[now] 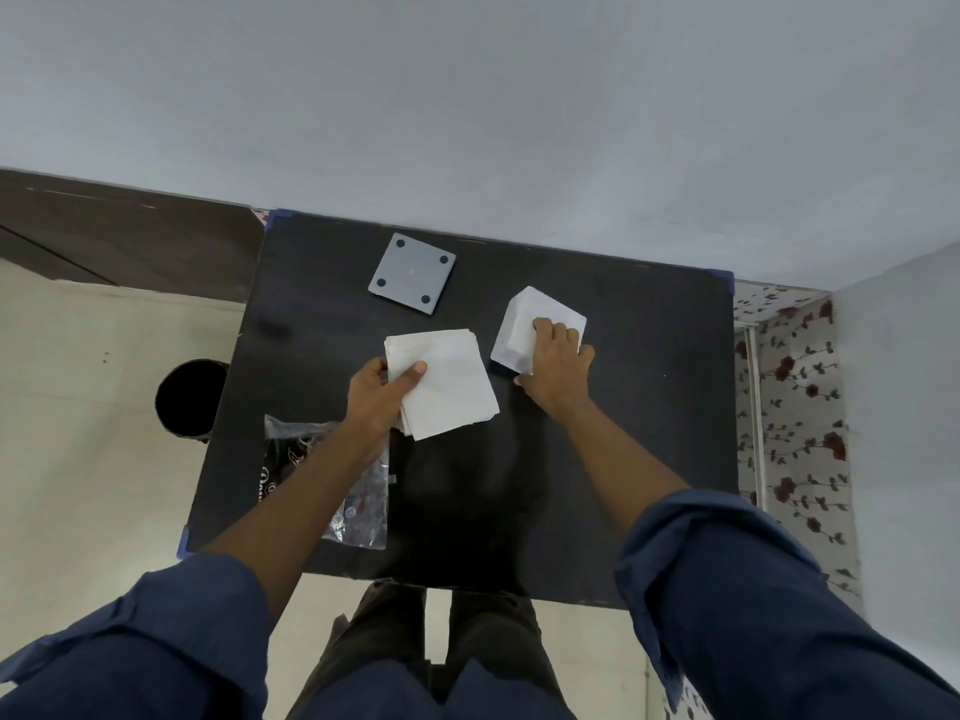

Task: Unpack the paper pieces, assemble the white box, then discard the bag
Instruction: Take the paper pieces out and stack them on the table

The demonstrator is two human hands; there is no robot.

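Black table, forearm half-hiding clear bag

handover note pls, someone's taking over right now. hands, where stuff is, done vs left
Left hand: pinching the left edge of the paper stack, thumb on top.
Right hand: resting on the white box, fingers curled over its top.
Clear plastic bag: lying at the table's near-left, partly under the left forearm, looks emptied.
Black bin: on the floor left of the black table.
Grey square plate: far side, untouched.
Done: paper unpacked, box appears formed.
Left: finish the box if needed, discard the bag.
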